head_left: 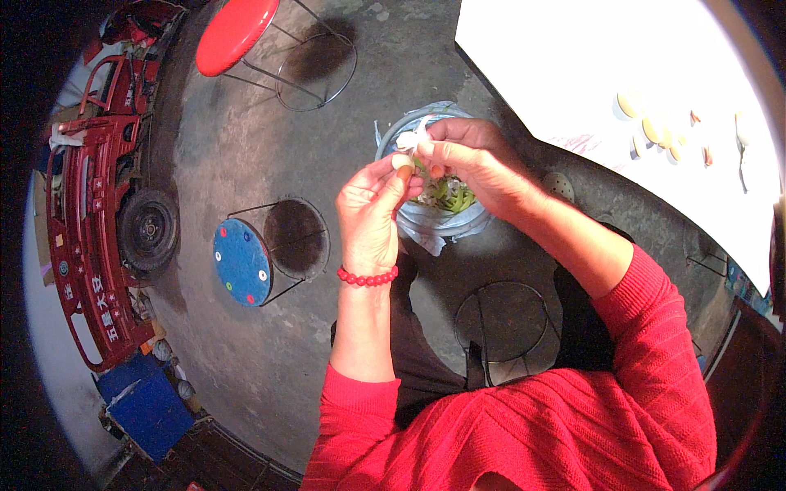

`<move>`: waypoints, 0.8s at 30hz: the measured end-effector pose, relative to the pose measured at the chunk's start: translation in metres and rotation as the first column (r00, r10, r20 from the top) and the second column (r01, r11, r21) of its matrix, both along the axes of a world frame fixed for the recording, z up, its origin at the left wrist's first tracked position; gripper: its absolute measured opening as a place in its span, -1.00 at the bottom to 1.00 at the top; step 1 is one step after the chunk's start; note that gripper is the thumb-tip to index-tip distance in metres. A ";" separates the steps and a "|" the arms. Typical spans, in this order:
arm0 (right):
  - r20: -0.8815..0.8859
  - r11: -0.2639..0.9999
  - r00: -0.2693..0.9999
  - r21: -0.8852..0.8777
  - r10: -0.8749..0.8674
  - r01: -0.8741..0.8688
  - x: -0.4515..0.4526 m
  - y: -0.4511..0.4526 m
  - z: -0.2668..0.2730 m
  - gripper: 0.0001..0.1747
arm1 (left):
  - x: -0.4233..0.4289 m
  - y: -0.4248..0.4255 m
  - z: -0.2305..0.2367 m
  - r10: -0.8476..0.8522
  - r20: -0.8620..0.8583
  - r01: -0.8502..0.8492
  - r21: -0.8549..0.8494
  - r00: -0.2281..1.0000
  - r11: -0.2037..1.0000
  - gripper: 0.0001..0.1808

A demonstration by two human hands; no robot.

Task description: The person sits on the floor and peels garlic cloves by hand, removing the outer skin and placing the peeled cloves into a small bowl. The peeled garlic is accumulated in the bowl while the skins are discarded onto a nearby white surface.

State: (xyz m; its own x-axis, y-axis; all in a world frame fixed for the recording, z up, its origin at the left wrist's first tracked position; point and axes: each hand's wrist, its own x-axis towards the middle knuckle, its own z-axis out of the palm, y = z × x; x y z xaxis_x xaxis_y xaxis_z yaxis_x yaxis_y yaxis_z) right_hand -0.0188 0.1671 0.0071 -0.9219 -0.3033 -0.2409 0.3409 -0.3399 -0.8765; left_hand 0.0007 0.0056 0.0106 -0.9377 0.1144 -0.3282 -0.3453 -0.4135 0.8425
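Note:
My left hand (371, 196), with a red bead bracelet at the wrist, pinches a pale peeled clove (402, 161), apparently garlic, between thumb and fingers. Close beside it, my right hand (470, 150) grips a piece of white papery skin (412, 139) by the fingertips. Both hands are above a round waste bin (445, 228) lined with a light blue plastic bag. Green vegetable scraps (457, 197) and pale bits of skin lie inside the bin, partly covered by my hands.
On the glaring white tabletop (552, 61) at right lie several cloves (654, 130) and a small spoon-like utensil (742, 150). A red round stool (236, 37) and a blue one (242, 262) stand on the concrete floor. A red cargo tricycle (92, 245) is parked at left.

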 end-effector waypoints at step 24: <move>-0.392 0.745 0.920 0.620 0.025 0.244 -0.005 -0.003 -0.028 -0.92 | -0.007 -0.010 -0.006 -0.054 0.064 0.024 0.399 0.997 0.916 -0.81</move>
State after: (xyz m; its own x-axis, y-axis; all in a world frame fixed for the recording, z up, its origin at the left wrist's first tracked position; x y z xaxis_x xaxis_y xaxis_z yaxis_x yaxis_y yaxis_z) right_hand -0.0241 0.1646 -0.0208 -0.9960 -0.0885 0.0097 -0.0393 0.3392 -0.9399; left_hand -0.0067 -0.0041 0.0048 -0.9054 0.2856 -0.3142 -0.4214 -0.6943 0.5834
